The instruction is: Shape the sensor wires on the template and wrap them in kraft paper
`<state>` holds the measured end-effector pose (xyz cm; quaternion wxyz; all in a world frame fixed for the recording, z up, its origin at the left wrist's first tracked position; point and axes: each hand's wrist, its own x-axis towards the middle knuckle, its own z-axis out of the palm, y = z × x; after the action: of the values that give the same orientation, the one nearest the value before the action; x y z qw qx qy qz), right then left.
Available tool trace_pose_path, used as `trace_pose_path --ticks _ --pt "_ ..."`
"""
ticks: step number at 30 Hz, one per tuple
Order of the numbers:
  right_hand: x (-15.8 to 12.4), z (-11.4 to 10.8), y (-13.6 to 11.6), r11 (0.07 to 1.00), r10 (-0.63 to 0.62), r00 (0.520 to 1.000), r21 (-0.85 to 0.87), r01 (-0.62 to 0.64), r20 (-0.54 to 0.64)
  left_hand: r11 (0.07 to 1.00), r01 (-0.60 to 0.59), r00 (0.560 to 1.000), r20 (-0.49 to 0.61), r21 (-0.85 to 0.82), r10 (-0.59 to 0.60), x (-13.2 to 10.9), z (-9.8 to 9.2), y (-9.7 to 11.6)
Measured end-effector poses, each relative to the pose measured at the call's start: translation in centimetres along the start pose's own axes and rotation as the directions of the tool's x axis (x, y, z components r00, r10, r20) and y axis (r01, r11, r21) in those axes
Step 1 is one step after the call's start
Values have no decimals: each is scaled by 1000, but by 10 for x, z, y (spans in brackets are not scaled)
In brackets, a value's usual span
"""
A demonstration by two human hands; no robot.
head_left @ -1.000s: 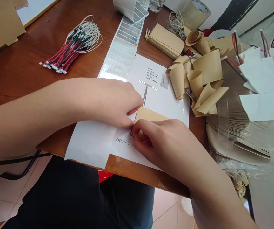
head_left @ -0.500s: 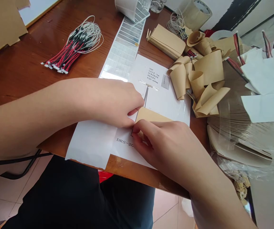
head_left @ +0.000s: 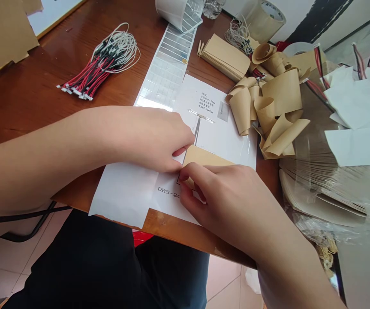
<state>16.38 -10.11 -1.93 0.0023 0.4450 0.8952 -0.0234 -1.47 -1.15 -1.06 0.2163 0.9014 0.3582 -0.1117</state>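
your left hand and right hand both pinch the near-left corner of a tan sheet lying flat on the white printed paper. curled tan backings lie just beside, wire bundle well apart.

The square I worked was tan; the paper white with black print; my desk red-brown; the wire bundle red, black and white.
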Motion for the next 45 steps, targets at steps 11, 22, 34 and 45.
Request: trace_pose_path --ticks 11,22,34,45 --pt "-1 6 -2 989 -41 998 -141 35 -40 1000 -15 1000 -7 27 15 5 3 -3" --pt "2 11 -5 981 -18 999 -192 27 46 999 -22 1000 -18 32 22 4 2 -2" --pt "10 4 10 984 176 974 -65 -168 142 1000 -19 1000 -7 23 19 2 0 -1" --pt "15 -1 24 939 249 940 179 -293 235 997 54 998 28 50 -55 8 5 0"
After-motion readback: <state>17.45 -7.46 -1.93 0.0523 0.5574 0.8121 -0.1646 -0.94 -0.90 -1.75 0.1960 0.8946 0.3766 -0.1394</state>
